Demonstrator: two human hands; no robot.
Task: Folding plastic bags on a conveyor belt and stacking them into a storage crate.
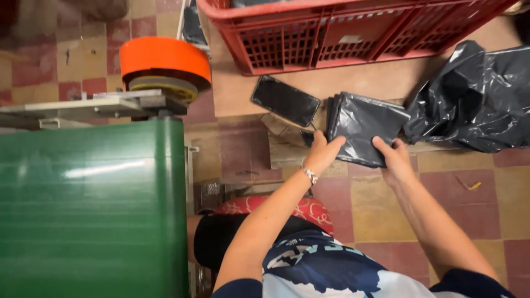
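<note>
A flat stack of folded black plastic bags (364,124) lies on a low wooden bench (290,149) in front of me. My left hand (323,152), with a bracelet at the wrist, grips the stack's near left corner. My right hand (395,157) holds its near right edge, fingers curled over the plastic. A dark phone (285,100) lies face up just left of the stack, apart from both hands.
A red plastic crate (342,33) stands beyond the stack. A crumpled black plastic bag (477,99) lies at the right. A green machine (94,209) with an orange roll (164,58) fills the left. The floor is red and tan tile (381,209).
</note>
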